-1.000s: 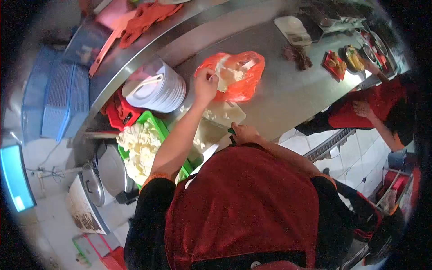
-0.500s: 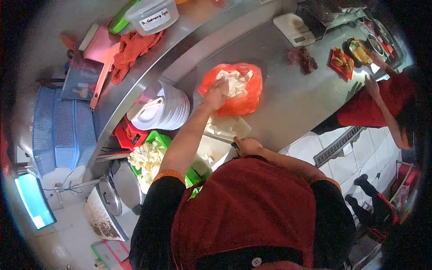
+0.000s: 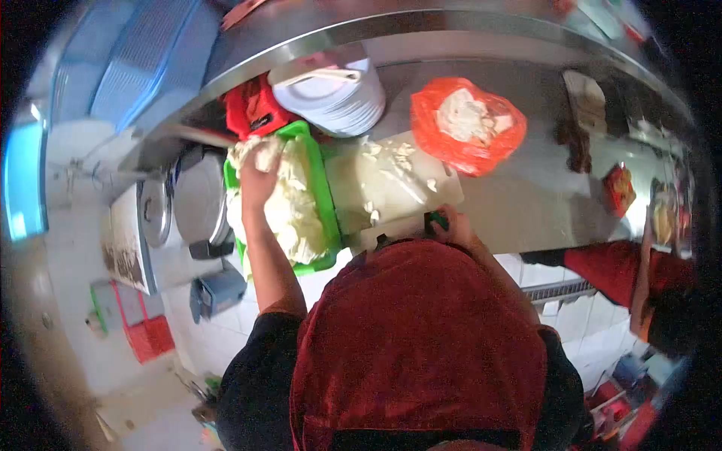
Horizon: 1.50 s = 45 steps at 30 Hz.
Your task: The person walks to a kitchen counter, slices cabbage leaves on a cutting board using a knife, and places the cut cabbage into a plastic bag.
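Note:
My left hand (image 3: 260,180) reaches into a green basket (image 3: 325,203) heaped with pale, cream-white food pieces (image 3: 297,218). Its fingers are blurred and partly lost among the pieces, so their grip cannot be made out. A knife handle, dark with green, is in my right hand (image 3: 456,227), at the near edge of a white cutting board (image 3: 350,180). The knife's blade (image 3: 398,227) points left along that edge. Small pale pieces (image 3: 387,154) are scattered over the board. Beyond it sits an orange-red plastic bag (image 3: 429,113) with more pale pieces (image 3: 468,116) on top.
A stack of white plates (image 3: 361,101) stands behind the board, with a red container (image 3: 252,105) beside it. Metal pots (image 3: 201,197) are left of the basket. On the right, a co-worker's red sleeve (image 3: 602,267) is near the counter, by a scale (image 3: 585,101).
My left hand has moved from the plastic bag to the pale pieces in the green basket. The view has swung left. My right hand still grips the knife by the board.

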Tool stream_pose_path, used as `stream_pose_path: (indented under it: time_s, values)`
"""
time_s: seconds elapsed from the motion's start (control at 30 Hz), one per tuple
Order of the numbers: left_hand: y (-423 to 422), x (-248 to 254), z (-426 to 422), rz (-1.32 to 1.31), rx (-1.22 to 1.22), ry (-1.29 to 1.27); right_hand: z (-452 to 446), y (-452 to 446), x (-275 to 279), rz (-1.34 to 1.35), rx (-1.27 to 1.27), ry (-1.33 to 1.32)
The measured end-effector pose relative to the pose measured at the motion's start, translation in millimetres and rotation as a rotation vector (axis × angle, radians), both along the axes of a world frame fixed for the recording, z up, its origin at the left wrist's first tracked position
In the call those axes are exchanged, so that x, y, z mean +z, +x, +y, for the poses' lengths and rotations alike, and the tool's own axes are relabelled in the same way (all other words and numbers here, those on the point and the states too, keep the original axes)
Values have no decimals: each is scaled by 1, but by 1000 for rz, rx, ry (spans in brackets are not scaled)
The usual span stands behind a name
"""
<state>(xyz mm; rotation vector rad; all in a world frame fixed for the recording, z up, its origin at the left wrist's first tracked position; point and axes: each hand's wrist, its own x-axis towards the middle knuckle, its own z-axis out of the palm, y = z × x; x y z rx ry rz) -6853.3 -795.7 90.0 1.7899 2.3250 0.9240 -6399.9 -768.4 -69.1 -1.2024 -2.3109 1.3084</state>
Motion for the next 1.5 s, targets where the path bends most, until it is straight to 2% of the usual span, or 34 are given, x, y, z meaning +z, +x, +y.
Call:
stream_pose_path:
  time_s: [0.03, 0.07, 0.1, 0.13, 0.23, 0.3, 0.37, 0.43, 0.5, 0.57, 0.6, 0.63, 0.7, 0.73, 0.8, 0.83, 0.93, 1.07, 1.1, 1.2, 1.3, 1.4, 1.47, 1.5]
  values:
    - [-21, -4, -23, 254, 137, 82, 0, 1, 2, 33, -96, -63]
    - [-32, -10, -44, 225, 154, -82, 0, 3, 4, 63, -194, -127]
    - [-40, -19, -65, 187, 166, -245, 0, 7, -1, 47, -160, -117]
    - [-48, -39, -80, 142, 138, -267, 3, 11, -9, 38, -205, -92]
    - [-34, -37, -85, 63, 244, -337, 13, 25, -13, 44, -239, -18]
    - [-31, -39, -83, 90, 255, -222, 16, 30, -8, 60, -238, 25]
    - [-34, -37, -76, -61, 282, -73, 20, 32, 1, 65, -217, -10]
    - [-35, -24, -75, -48, 283, -4, 20, 34, 8, 79, -190, 35]
    - [-57, -17, -76, -478, 226, 202, 17, 33, 17, 95, -176, 79]
    - [-69, 3, -80, -602, 199, 297, 11, 30, 25, 126, -284, -70]
    - [-73, 15, -82, -569, 248, 232, 10, 31, 23, 122, -286, -66]
    - [-74, 25, -85, -679, 239, 212, 7, 32, 18, 120, -296, -108]
    - [-79, 27, -91, -865, 192, 252, 4, 32, 11, 125, -303, -149]
    - [-82, 27, -90, -862, 187, 252, 3, 33, 9, 111, -293, -114]
    - [-84, 20, -91, -1062, 242, 356, 0, 33, 15, 97, -289, -81]
    - [-84, 15, -91, -1061, 243, 351, 0, 35, 20, 96, -271, -62]
    - [-67, 14, -86, -1126, 406, 645, 4, 37, 24, 108, -254, -75]
    - [-50, -4, -73, -1242, 304, 818, 8, 44, 18, 149, -255, -60]
    - [-31, 0, -66, -1237, 355, 767, 9, 43, 18, 147, -259, -59]
    - [30, -6, -41, -1367, 252, 528, 11, 40, 22, 121, -234, 15]
    - [97, -22, -7, -1526, 245, 259, 14, 29, 30, 231, -288, -100]
    - [138, -84, 26, -1568, 235, 215, 13, 25, 32, 281, -337, -310]
    - [157, -134, 35, -1539, 484, 153, 12, 31, 17, 249, -332, -233]
    - [148, -197, 31, -1183, 288, -156, 12, 32, 12, 218, -321, -159]
